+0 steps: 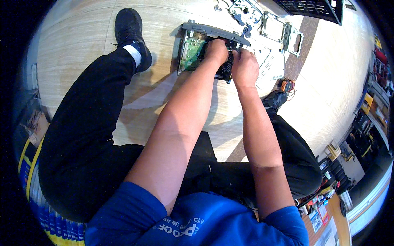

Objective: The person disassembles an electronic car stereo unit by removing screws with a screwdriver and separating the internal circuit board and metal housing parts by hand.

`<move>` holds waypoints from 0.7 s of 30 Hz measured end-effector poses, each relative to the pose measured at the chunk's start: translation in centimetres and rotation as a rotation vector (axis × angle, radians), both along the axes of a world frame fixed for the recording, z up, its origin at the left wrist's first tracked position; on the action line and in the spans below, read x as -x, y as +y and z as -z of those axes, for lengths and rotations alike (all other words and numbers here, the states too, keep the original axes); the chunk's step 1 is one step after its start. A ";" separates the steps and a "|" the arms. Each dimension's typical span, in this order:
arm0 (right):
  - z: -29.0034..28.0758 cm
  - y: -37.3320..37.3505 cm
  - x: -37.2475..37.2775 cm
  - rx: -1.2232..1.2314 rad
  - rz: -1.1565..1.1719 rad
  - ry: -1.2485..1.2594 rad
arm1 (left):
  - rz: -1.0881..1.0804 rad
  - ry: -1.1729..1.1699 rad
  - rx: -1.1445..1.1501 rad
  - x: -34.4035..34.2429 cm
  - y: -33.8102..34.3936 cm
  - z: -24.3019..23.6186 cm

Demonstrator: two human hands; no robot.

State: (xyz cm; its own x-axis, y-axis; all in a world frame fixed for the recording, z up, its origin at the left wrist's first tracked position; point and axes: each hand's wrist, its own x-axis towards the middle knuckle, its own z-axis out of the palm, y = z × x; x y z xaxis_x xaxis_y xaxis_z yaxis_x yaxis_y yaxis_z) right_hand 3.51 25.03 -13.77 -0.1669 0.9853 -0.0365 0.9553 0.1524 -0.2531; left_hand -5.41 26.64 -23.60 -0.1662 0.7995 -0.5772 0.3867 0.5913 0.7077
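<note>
Left hand [216,51] was curled down onto the opened electronic unit, a grey metal-framed chassis with a bare green circuit board [192,50], fingers closed over its black inner part. The board showed just to the left of that hand, and the grey front bar ran above its knuckles. Right hand [245,67] sat just beside the left, also closed on the unit's near right edge, though its fingertips were hidden. The unit looked stiff and fairly heavy, with sharp sheet-metal edges and a fragile board, so the frame seemed the safer place to hold. Farther right of the hands lay loose silver metal brackets [283,35] on the pale wooden floor [82,41].
</note>
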 end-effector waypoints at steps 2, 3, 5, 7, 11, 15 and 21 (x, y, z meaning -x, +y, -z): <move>0.1 0.0 0.0 -0.012 0.000 -0.007 | -0.019 0.027 -0.036 -0.2 -0.4 -0.2; 0.2 0.0 -0.2 -0.024 0.000 -0.016 | -0.019 0.025 -0.037 -0.4 -0.5 -0.3; 0.1 0.1 -0.2 0.001 0.016 -0.057 | -0.013 0.104 -0.073 -0.6 -1.0 -0.3; -0.1 0.1 0.0 0.026 0.029 -0.095 | -0.066 0.138 -0.127 -0.9 -1.6 -0.2; -0.2 0.2 -0.1 0.045 0.021 -0.081 | -0.179 0.075 -0.236 -1.5 -2.7 -0.5; 0.2 -0.1 -0.2 0.023 -0.019 0.029 | -0.131 0.095 -0.295 -1.8 -2.7 -0.8; -0.2 0.1 0.4 0.119 0.119 0.079 | -0.075 0.162 -0.276 -1.5 -2.2 -0.6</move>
